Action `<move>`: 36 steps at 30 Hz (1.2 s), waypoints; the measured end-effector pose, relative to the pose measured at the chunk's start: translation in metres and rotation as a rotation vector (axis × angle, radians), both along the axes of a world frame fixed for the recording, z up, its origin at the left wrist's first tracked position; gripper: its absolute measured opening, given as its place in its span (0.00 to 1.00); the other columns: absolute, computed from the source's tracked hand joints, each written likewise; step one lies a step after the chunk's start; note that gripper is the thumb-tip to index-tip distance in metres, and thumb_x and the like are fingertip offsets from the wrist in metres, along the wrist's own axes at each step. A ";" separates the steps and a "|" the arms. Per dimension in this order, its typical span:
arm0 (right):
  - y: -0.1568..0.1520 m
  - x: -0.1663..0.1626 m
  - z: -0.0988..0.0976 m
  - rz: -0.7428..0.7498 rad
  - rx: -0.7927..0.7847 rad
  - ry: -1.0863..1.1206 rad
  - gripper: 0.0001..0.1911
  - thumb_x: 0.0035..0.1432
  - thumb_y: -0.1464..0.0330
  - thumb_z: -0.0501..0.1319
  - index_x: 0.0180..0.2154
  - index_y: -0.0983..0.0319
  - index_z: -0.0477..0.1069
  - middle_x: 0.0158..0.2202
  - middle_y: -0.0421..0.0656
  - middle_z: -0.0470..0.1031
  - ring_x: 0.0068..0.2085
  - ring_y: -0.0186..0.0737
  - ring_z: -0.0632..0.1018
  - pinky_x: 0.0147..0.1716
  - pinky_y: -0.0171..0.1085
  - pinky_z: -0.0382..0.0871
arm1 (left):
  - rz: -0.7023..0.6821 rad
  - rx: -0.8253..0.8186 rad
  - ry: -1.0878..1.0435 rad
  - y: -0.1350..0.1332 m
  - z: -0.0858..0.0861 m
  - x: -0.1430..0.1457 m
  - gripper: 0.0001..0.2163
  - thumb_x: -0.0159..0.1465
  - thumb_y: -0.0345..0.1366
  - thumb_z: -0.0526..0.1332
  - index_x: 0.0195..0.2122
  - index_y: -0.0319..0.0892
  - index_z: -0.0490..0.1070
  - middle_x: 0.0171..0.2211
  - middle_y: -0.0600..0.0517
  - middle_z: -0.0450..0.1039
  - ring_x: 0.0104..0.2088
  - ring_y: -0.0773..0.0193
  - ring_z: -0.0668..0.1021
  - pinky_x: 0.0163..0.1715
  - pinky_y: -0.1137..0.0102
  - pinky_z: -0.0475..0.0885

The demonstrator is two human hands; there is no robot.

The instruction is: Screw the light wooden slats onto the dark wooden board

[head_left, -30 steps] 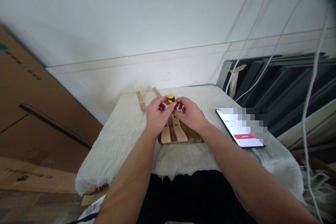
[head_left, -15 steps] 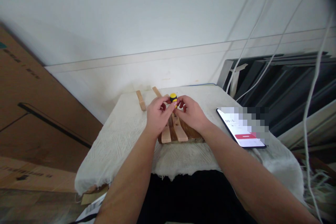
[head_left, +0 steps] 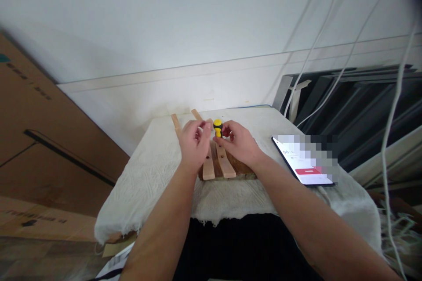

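A short screwdriver (head_left: 218,128) with a yellow and black handle stands upright over a light wooden strip (head_left: 226,164). My right hand (head_left: 240,141) grips it low on the handle between thumb and fingers. Just left of the handle, my left hand (head_left: 194,144) is apart from it, fingers loosely bent and holding nothing. Another wooden strip (head_left: 208,169) lies beside the first, partly behind my left hand. Dark holes show in both strips. Under them is a brown wooden block (head_left: 242,168). The screwdriver's tip is hidden.
More wooden strips (head_left: 176,124) lie at the back left of the cloth-covered table (head_left: 145,175). A phone (head_left: 305,162) with a lit screen rests at the right. White cables (head_left: 392,118) hang on the right, and a cardboard box (head_left: 49,131) stands at the left.
My left hand has come off the screwdriver handle and shifted slightly left. More of the handle now shows. My right hand has stayed at the screwdriver.
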State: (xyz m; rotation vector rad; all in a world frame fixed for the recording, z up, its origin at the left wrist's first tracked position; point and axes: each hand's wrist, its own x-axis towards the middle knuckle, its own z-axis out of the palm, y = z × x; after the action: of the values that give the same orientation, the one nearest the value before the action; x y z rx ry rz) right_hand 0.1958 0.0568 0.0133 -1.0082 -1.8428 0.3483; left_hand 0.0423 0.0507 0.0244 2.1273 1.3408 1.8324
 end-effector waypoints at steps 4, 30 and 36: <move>0.000 -0.001 0.000 -0.010 0.005 -0.008 0.11 0.52 0.63 0.63 0.33 0.61 0.65 0.31 0.41 0.70 0.30 0.36 0.70 0.30 0.36 0.65 | 0.276 0.032 -0.165 0.009 -0.002 -0.008 0.05 0.62 0.34 0.57 0.34 0.40 0.70 0.30 0.52 0.70 0.28 0.69 0.70 0.31 0.73 0.66; 0.004 0.003 -0.004 -0.135 0.104 0.200 0.13 0.62 0.60 0.51 0.43 0.61 0.64 0.35 0.46 0.70 0.36 0.42 0.73 0.33 0.42 0.69 | 0.289 -0.214 -0.345 0.030 -0.012 -0.023 0.05 0.55 0.33 0.57 0.30 0.40 0.71 0.22 0.56 0.65 0.24 0.68 0.69 0.28 0.73 0.64; 0.004 0.002 -0.004 -0.115 0.079 0.230 0.13 0.61 0.59 0.52 0.44 0.61 0.64 0.36 0.47 0.71 0.36 0.42 0.74 0.32 0.41 0.70 | 0.413 -0.238 -0.386 0.037 -0.011 -0.038 0.07 0.56 0.34 0.57 0.32 0.39 0.73 0.24 0.54 0.69 0.25 0.67 0.70 0.29 0.72 0.66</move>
State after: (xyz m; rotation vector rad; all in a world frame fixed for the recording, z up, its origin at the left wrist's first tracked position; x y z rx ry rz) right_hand 0.1982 0.0611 0.0089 -0.9733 -1.5734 0.3058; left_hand 0.0040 0.0873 0.0133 1.3663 1.8684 1.9527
